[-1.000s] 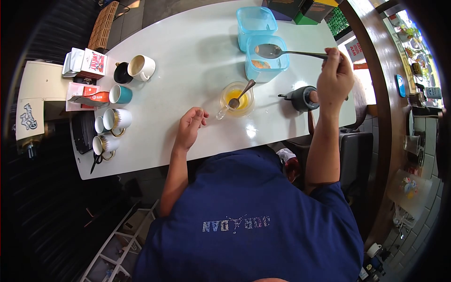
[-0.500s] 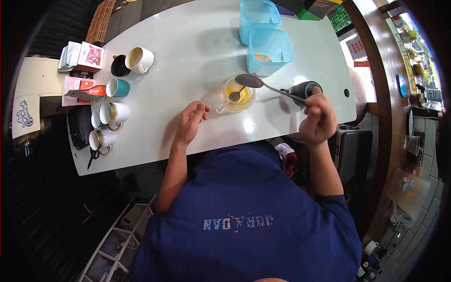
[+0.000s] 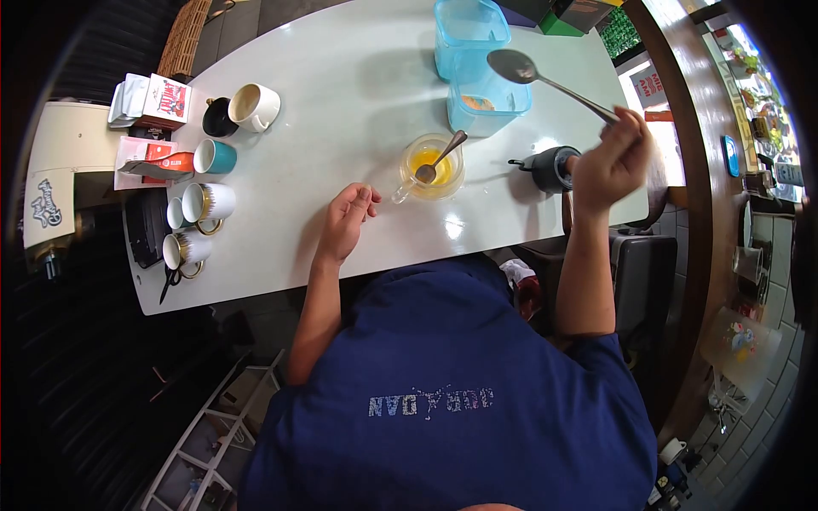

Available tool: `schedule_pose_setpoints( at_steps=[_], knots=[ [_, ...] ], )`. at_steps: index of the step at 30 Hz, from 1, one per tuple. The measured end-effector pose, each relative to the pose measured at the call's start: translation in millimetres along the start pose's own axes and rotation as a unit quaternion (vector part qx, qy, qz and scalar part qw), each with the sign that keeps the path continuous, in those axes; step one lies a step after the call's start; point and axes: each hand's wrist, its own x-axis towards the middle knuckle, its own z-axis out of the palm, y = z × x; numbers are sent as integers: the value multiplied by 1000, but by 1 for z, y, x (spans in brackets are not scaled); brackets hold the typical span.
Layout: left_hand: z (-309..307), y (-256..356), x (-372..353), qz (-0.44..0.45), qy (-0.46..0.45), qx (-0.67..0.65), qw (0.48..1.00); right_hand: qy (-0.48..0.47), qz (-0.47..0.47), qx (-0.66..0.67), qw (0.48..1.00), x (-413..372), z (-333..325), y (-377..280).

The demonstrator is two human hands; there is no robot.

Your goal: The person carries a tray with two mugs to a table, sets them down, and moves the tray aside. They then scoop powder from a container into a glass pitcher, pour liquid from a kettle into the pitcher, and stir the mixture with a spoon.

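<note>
My right hand [image 3: 615, 162] is raised over the right side of the table, its fingers closed on the handle of a long metal spoon [image 3: 514, 66]. The spoon's bowl is above the nearer blue plastic container [image 3: 511, 117], which has some orange-brown contents inside. My left hand [image 3: 349, 217] rests at the table's near side with curled fingers and nothing visible in them. Just right of it stands a clear glass mug [image 3: 458, 181] holding yellow liquid, with a smaller spoon [image 3: 449, 148] leaning in it. A dark cup [image 3: 545, 170] is below my right hand, partly hidden.
Another blue container [image 3: 443, 43] stands behind the first. On the white table [image 3: 341, 102], the left side holds a cream mug [image 3: 264, 111], a black cup, a teal cup [image 3: 215, 157], several white-and-gold cups, scissors [image 3: 168, 285] and a black tray [image 3: 141, 230].
My right hand has moved up and right, carrying the long spoon from over the glass mug to over the blue container. My left hand has stayed in place.
</note>
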Motion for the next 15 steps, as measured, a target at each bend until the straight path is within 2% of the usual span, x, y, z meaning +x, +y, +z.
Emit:
schedule_pose_setpoints(
  at_steps=[2, 4, 7, 9, 15],
  knots=[
    [0, 0, -2, -3, 3, 3, 1000, -50, -64, -57, 995, 1, 15, 12],
    [1, 2, -4, 5, 10, 8, 1000, -112, -79, -109, 984, 0, 25, 9],
    [0, 3, -7, 3, 24, 11, 1000, -140, -73, -102, 982, -1, 40, 9],
    [-1, 0, -9, 4, 28, 12, 1000, -191, -32, -116, 974, -3, 47, 14],
    [-1, 2, -12, 5, 48, 19, 999, -235, -19, -126, 964, -6, 57, 20]
  ],
)
